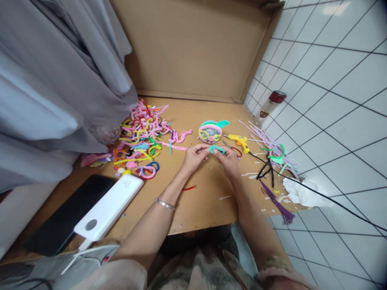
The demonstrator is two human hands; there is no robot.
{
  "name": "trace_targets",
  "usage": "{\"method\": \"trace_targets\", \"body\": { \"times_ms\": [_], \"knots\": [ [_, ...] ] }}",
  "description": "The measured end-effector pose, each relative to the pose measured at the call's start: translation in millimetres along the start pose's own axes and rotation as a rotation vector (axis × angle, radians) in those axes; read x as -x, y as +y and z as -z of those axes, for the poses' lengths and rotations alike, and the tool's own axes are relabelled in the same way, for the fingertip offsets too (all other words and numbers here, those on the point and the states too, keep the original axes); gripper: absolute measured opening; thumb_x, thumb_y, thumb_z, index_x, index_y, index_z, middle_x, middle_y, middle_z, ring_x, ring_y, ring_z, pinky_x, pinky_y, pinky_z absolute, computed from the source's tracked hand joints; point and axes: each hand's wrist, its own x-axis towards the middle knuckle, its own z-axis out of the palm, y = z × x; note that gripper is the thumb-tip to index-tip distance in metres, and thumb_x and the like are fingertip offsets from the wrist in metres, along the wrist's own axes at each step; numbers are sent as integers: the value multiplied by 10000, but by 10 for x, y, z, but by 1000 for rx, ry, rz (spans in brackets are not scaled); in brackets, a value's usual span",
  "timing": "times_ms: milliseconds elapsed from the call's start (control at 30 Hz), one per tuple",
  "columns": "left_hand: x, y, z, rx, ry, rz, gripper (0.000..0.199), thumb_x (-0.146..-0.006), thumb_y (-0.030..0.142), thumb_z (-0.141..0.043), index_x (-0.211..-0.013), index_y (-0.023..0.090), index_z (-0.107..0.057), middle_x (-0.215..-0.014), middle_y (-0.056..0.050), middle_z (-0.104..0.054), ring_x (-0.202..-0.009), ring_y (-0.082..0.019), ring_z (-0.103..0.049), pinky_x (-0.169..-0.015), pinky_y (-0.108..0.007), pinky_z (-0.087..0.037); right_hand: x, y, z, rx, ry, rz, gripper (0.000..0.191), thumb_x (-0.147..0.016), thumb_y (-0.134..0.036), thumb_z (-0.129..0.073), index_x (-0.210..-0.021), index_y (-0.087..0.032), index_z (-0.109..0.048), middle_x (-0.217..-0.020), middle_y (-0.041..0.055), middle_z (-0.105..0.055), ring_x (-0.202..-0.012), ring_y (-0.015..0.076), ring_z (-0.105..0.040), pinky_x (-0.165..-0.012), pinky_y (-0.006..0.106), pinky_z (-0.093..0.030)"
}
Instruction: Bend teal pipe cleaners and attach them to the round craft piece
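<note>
A bent teal pipe cleaner is held between my two hands over the middle of the table. My left hand has its fingers pinched at the left end of the piece. On the other side, my right hand grips it with thumb and fingers. Just beyond my hands stands a round craft piece with a pink rim, yellow loops and a teal leaf-like part on top. A yellow glue gun lies right of it, and red-handled scissors are partly hidden by my right hand.
Colourful pipe cleaners are heaped at the left. A white power bank and a black device lie nearer. At the right are lilac stems, a bottle, a purple tassel, white wadding and a black cable.
</note>
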Motion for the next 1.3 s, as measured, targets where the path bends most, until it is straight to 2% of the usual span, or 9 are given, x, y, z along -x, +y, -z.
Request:
{"method": "trace_targets", "body": {
  "times_ms": [300,433,567,700,933,1067,1300],
  "knots": [
    [6,-30,-33,18,-7,30,415,-664,513,-819,-802,135,-722,-533,30,-594,-458,-75,-483,-488,-211,-408,3,13,-29,-54,43,-4,291,-653,-441,-809,-668,-205,-641,-549,-44,-462,-621,135,-457,-575,267,-378],
    [7,-28,-40,19,7,39,352,-696,470,-791,-738,139,-677,-529,35,-579,-455,-64,-476,-478,-194,-388,7,25,8,-102,-51,-24,197,-679,-361,-763,-768,-201,-691,-603,-38,-547,-595,117,-440,-574,257,-380],
    [1,-14,-26,80,-29,72,351,-719,472,-762,-711,141,-647,-546,18,-604,-445,-62,-487,-446,-184,-375,-30,52,68,-128,-111,3,212,-644,-313,-767,-826,-216,-718,-743,-10,-653,-725,153,-557,-711,287,-463],
    [4,12,-33,190,-103,144,390,-680,492,-784,-761,136,-647,-626,-10,-669,-445,-64,-514,-422,-185,-384,-80,80,105,-126,-70,40,210,-628,-356,-826,-757,-228,-719,-801,11,-696,-804,183,-605,-803,330,-499],
    [20,51,-51,351,-146,301,318,-638,316,-809,-840,131,-648,-736,-22,-713,-510,-53,-560,-465,-159,-411,-106,130,92,-94,78,90,222,-633,-404,-814,-695,-223,-703,-751,5,-671,-767,178,-602,-781,330,-503],
    [21,48,-54,403,-160,326,336,-632,297,-828,-872,118,-675,-762,-31,-720,-552,-57,-591,-503,-158,-439,-99,124,74,-99,69,92,205,-645,-389,-802,-702,-219,-702,-775,13,-680,-776,176,-608,-792,327,-504],
    [25,4,-92,390,-144,346,483,-531,389,-930,-834,120,-668,-706,-8,-697,-508,-40,-555,-470,-148,-414,-82,125,59,-114,62,89,221,-648,-403,-809,-724,-227,-700,-775,15,-697,-782,185,-628,-809,340,-521]
  ]
}}
